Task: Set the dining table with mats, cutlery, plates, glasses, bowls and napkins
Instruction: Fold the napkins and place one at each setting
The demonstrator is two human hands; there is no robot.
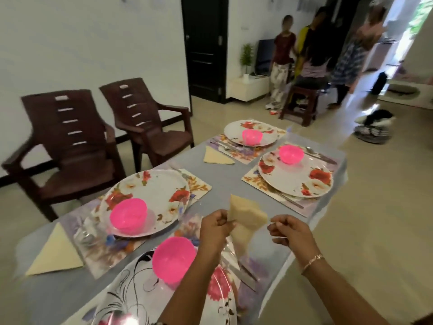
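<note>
A cream napkin (246,216) hangs in the air above the near right part of the table (225,177). My left hand (215,228) pinches its left edge. My right hand (289,231) is closed just right of it, and contact with the cloth is unclear. Several floral plates sit on floral mats, each with a pink bowl: nearest (174,261), near left (128,215), far right (291,154), far left (251,136). Folded napkins lie at the near left (55,254) and far middle (216,157). Cutlery (246,275) lies beside the nearest plate (131,299).
Two dark brown plastic chairs (70,146) (145,120) stand along the table's left side by the wall. Several people stand around a wooden stool (302,102) at the back right. A bag (375,127) lies on the floor. The table's right edge borders open floor.
</note>
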